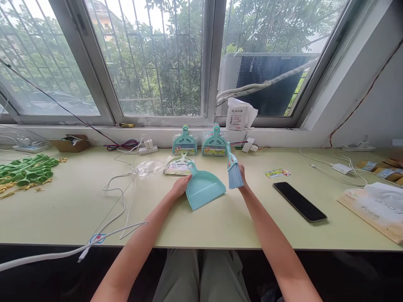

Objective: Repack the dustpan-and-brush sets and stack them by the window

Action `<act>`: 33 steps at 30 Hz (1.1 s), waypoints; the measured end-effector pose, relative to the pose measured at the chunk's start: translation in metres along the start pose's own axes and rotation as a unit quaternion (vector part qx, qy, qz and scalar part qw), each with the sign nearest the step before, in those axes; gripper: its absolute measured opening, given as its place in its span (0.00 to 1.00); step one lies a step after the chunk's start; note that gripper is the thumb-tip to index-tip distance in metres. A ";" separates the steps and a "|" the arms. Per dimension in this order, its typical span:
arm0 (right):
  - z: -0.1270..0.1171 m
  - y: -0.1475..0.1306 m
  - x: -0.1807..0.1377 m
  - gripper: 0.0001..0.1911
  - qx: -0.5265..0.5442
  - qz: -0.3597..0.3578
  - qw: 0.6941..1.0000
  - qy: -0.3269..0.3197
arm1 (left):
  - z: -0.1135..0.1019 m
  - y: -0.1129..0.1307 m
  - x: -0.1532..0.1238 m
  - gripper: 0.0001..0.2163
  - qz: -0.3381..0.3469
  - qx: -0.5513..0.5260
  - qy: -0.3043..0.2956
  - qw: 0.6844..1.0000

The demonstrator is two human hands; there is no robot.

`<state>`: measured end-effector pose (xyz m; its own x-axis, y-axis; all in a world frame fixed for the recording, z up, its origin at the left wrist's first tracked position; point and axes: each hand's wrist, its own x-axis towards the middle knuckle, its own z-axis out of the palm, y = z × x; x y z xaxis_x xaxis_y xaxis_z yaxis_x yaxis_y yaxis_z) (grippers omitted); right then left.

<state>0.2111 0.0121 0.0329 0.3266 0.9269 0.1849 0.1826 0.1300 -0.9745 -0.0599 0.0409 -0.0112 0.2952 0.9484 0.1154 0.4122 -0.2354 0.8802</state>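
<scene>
My left hand grips the near left edge of a small teal dustpan, which lies on the pale green table with its handle pointing away from me. My right hand holds a small teal brush upright, with its pale blue bristles hanging down just right of the dustpan. Behind them a packaged dustpan set lies flat in clear wrap. Two more packaged sets stand against the window ledge.
A black phone lies to the right, near a small printed card and a white bag. White cables trail across the left. Green plastic parts are piled at the far left. An empty clear wrapper lies by the cables.
</scene>
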 end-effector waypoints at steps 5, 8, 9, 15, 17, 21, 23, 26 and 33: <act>-0.031 0.021 0.006 0.18 -0.479 -0.102 0.870 0.060 | -0.002 0.007 -0.007 0.28 0.035 0.240 -0.004 0.970; -0.032 0.035 0.007 0.21 -0.597 -0.085 0.797 0.017 | 0.000 0.010 -0.007 0.27 0.058 0.303 0.013 0.951; -0.031 0.038 0.007 0.21 -0.616 -0.078 0.784 0.005 | 0.001 0.010 -0.007 0.27 0.059 0.308 0.019 0.949; -0.030 0.040 0.008 0.20 -0.637 -0.057 0.768 -0.007 | -0.003 0.015 -0.007 0.18 0.073 0.293 0.087 0.949; -0.030 0.039 0.008 0.18 -0.626 -0.057 0.778 0.015 | -0.007 0.015 -0.007 0.13 0.083 0.288 0.128 0.945; -0.030 0.035 0.008 0.16 -0.600 -0.043 0.798 0.049 | -0.014 0.014 -0.006 0.07 0.096 0.287 0.165 0.939; -0.030 0.033 0.008 0.16 -0.590 -0.031 0.805 0.056 | -0.016 0.013 -0.006 0.06 0.099 0.288 0.166 0.938; -0.031 0.030 0.008 0.16 -0.577 -0.017 0.814 0.066 | -0.016 0.013 -0.006 0.05 0.102 0.295 0.160 0.937; -0.029 0.026 0.007 0.15 -0.564 0.003 0.824 0.052 | -0.014 0.013 -0.007 0.04 0.097 0.303 0.160 0.934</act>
<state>0.2453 0.0114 0.0122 0.3974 0.8836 0.2476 0.9074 -0.3383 -0.2493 -0.0685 0.0339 0.0060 0.1833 0.8674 0.4626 0.8186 -0.3953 0.4168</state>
